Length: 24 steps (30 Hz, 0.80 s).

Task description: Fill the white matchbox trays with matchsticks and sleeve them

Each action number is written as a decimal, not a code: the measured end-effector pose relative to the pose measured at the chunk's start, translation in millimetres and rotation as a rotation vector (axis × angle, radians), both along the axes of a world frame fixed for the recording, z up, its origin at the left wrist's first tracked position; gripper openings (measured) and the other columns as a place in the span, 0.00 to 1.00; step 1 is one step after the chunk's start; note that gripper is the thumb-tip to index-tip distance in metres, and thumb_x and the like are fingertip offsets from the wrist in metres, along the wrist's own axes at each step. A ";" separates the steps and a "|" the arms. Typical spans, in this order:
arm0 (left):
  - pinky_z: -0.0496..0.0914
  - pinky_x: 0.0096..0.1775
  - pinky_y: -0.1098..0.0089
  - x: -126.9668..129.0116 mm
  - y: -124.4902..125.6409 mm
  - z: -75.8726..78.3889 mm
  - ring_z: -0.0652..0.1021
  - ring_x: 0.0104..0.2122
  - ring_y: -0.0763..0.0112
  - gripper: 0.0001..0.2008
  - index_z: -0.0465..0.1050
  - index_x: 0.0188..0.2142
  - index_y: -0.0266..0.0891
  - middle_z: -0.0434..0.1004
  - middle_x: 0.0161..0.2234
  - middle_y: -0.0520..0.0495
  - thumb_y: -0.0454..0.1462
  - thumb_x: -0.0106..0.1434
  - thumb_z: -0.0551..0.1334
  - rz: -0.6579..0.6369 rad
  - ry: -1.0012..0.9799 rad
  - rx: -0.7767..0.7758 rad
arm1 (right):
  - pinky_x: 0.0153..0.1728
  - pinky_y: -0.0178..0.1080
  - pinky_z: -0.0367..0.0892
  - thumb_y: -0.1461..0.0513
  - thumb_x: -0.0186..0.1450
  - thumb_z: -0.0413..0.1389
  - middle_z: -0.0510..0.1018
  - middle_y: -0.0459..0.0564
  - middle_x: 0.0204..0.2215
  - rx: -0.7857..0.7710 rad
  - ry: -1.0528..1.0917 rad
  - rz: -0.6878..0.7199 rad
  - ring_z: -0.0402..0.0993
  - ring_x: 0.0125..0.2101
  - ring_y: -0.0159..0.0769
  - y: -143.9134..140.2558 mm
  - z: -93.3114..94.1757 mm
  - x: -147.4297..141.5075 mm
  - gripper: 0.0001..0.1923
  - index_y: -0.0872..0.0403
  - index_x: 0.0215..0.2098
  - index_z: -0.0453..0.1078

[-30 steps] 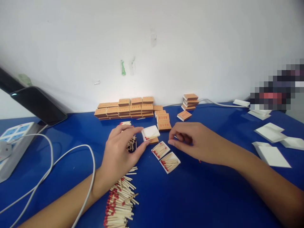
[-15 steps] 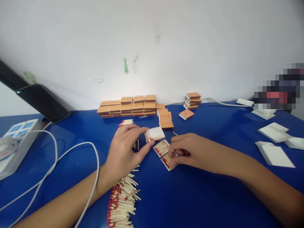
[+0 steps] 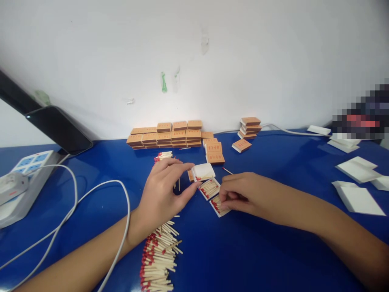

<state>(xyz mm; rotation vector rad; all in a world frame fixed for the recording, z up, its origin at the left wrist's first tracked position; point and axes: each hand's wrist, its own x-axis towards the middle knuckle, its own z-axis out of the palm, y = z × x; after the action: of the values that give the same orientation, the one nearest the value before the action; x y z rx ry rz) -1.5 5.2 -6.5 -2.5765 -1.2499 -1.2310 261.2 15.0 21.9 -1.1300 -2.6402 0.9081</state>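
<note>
My left hand (image 3: 165, 182) spans a white matchbox tray (image 3: 204, 171) between thumb and forefinger, gripping its ends. A few matches lie along that tray's near side, and an orange sleeve edge (image 3: 190, 175) shows beside it. Just below sit two more trays, an upper filled tray (image 3: 209, 188) and a lower filled tray (image 3: 216, 206), both holding red-headed matches. Over the lower one's right end, my right hand (image 3: 238, 191) is closed in a pinch at the matches; its fingertips are partly hidden. A long pile of loose matches (image 3: 161, 259) lies below my left hand.
Orange matchboxes (image 3: 164, 138) are stacked along the wall, with a smaller stack (image 3: 251, 127) to the right. White empty trays (image 3: 361, 198) lie far right. A white cable (image 3: 124, 202) crosses my left forearm near a power strip (image 3: 27, 182). A phone (image 3: 60, 129) leans left.
The whole view has shifted slightly. The white tray in my left hand now lies flatter, close against the upper filled tray. My right hand remains at the lower filled tray.
</note>
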 end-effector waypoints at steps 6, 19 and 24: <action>0.76 0.52 0.55 0.1 0.5 -0.6 0.79 0.47 0.58 0.14 0.77 0.50 0.40 0.84 0.44 0.43 0.40 0.67 0.70 -0.021 -0.001 0.002 | 0.30 0.37 0.62 0.61 0.73 0.57 0.77 0.44 0.31 0.017 -0.006 0.006 0.71 0.29 0.34 0.4 0.8 0.0 0.09 0.49 0.34 0.74; 0.75 0.52 0.57 0.6 1.9 -3.7 0.79 0.47 0.59 0.15 0.77 0.50 0.38 0.83 0.44 0.42 0.39 0.66 0.71 -0.049 0.007 0.002 | 0.33 0.37 0.60 0.54 0.75 0.53 0.77 0.47 0.34 -0.025 -0.031 -0.066 0.72 0.33 0.37 3.7 4.6 4.5 0.12 0.51 0.36 0.70; 0.76 0.52 0.56 0.8 1.7 -3.6 0.79 0.47 0.59 0.15 0.77 0.51 0.37 0.83 0.44 0.42 0.39 0.66 0.71 -0.055 0.006 -0.005 | 0.33 0.37 0.61 0.53 0.75 0.53 0.77 0.46 0.34 -0.043 0.000 -0.060 0.71 0.33 0.36 5.0 4.2 6.6 0.13 0.50 0.36 0.71</action>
<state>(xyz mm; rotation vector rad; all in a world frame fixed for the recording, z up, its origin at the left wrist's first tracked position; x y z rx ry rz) -0.7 6.9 -10.1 -2.6332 -1.1908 -1.2305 267.8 20.0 26.1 -1.2120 -2.5835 0.9575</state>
